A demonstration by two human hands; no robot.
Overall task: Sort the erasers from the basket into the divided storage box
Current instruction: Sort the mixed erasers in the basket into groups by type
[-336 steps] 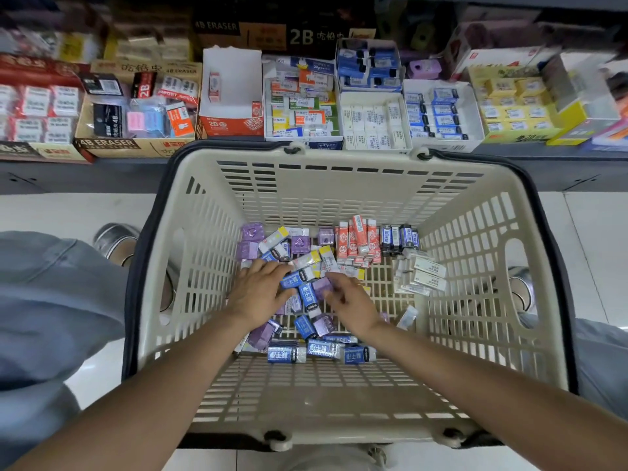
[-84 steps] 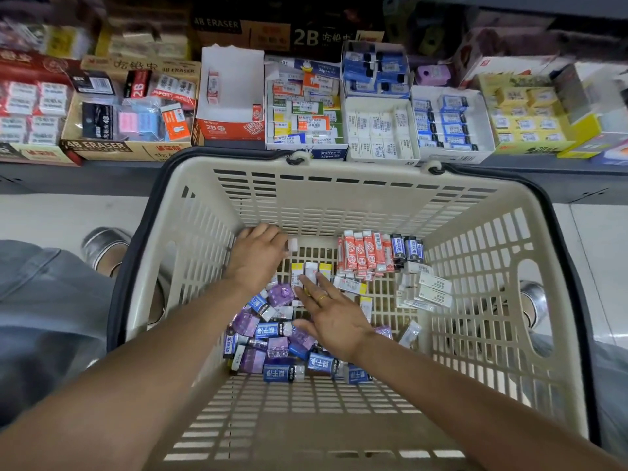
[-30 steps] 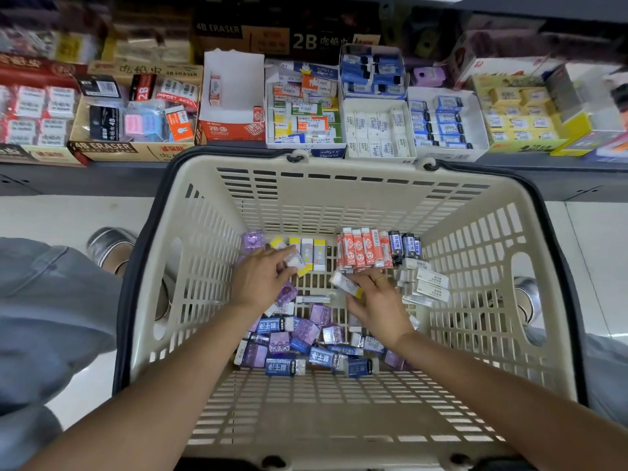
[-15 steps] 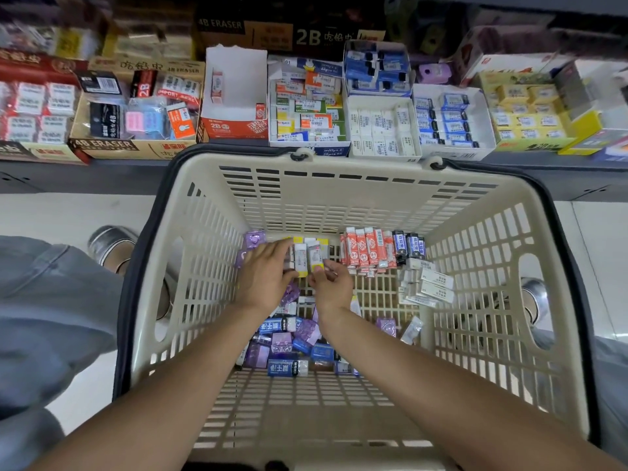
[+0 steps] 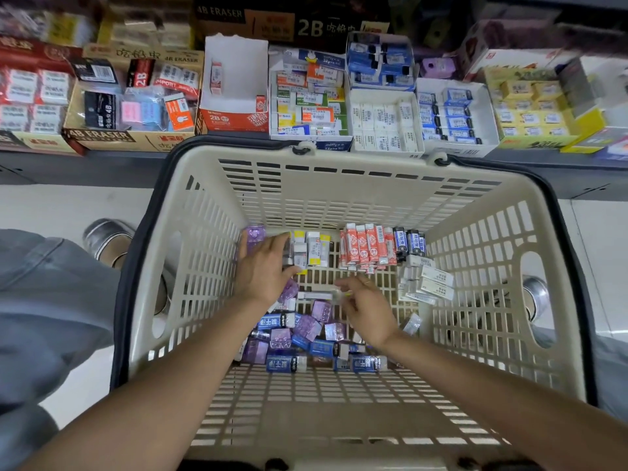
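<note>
Erasers (image 5: 307,331) lie heaped in the basket (image 5: 356,205). Left hand (image 5: 265,266), fingers straight, steadies the yellow-white row (image 5: 314,248) beside its fingertips; right hand (image 5: 368,309) looks blurred, grip unclear. Better lift matching ones together.

Even, diffuse indoor light from overhead, medium-bright, no hard shadows. Basket (image 5: 339,198) interior is well lit; its slotted walls throw only soft shade on the floor (image 5: 61,205) at 9 o'clock. Faint sheen on the floor tiles at 3 o'clock, no blown highlights. Shelf (image 5: 306,96) at 12 o'clock is dimmer towards the top, with the dark cartons there nearly crushed. Strong wide-angle barrel distortion: basket rim bows, shelf edge curves, forearms stretch at 6 o'clock. Corners at 1 and 11 o'clock smear out soft. Right hand (image 5: 367,307) is motion-blurred at the fingertips; left hand (image 5: 263,266) slightly soft. Small label text is mostly unreadable; large carton print stays legible.
</note>
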